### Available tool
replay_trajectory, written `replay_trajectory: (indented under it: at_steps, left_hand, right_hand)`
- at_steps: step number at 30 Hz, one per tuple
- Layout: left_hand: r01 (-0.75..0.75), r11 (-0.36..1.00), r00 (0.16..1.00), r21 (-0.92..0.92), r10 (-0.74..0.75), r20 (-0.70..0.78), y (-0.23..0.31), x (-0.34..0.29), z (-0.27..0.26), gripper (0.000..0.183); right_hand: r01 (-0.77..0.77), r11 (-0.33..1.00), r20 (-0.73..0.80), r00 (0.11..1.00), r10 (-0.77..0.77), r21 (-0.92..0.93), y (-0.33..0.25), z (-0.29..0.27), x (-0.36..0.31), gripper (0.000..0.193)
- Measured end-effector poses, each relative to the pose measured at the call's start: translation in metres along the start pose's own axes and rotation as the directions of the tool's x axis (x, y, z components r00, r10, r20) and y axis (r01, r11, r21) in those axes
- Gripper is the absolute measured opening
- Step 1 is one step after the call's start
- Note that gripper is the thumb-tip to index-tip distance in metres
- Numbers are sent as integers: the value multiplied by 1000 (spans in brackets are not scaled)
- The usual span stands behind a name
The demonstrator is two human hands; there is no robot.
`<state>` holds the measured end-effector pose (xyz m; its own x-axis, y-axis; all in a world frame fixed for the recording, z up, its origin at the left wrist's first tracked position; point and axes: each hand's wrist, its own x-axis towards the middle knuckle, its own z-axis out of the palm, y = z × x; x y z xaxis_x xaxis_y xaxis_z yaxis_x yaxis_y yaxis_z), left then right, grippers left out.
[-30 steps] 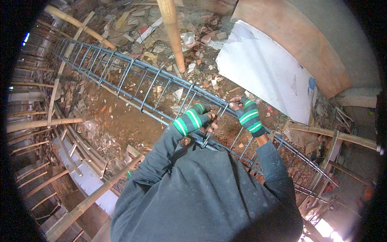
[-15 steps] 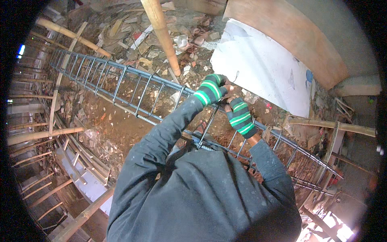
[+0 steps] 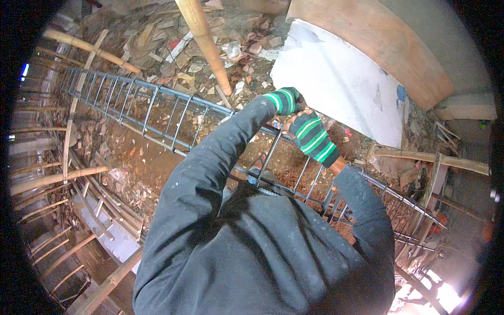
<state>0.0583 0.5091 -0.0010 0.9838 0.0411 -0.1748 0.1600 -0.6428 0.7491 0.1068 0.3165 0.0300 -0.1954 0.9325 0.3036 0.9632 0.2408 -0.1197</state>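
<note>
A long rebar cage, made of steel bars with square stirrups, runs slantwise from the far left to the lower right. Both my hands are at its far upper bar, near a stirrup. My left hand, in a green-striped fingerless glove, is closed with its fingers curled just beyond the bar. Close beside it, my right hand in a matching glove is closed too, its thumb and fingers pressed together over the bar. Whatever the fingers pinch is hidden or too small to make out.
A bamboo pole stands just beyond the cage. A white sheet leans behind my hands, against a brown curved board. Rubble covers the ground. Bamboo scaffolding lies left, and another bamboo pole crosses at the right.
My left hand has shifted slightly up and right, with its wrist turned. My right hand has moved a little up and left. A thin dark loop near the fingertips no longer shows.
</note>
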Motion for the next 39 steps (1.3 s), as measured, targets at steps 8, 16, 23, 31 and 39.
replay_trajectory:
  at_steps: [8, 16, 23, 31, 39]
  left_hand:
    - [72, 938, 610, -339, -310, -729, -8, -113, 17, 24]
    - [154, 979, 348, -132, -179, -920, 17, -219, 36, 22]
    - [416, 871, 395, -262, -433, -810, -11, -226, 74, 60]
    - [408, 852, 571, -328, -518, -637, -24, -233, 74, 61]
    - [409, 856, 551, -317, -509, -661, -19, -226, 75, 46]
  right_hand:
    - [-356, 835, 219, 933, 287, 421, 3, -3, 6, 21]
    - [-552, 583, 327, 830, 452, 596, -9, -19, 21, 47]
    - [-613, 638, 269, 786, 557, 466, -27, -29, 20, 82]
    - [-833, 354, 116, 438, 892, 424, -85, -113, -71, 78]
    - [-960, 175, -38, 170, 985, 218, -179, -81, -196, 76]
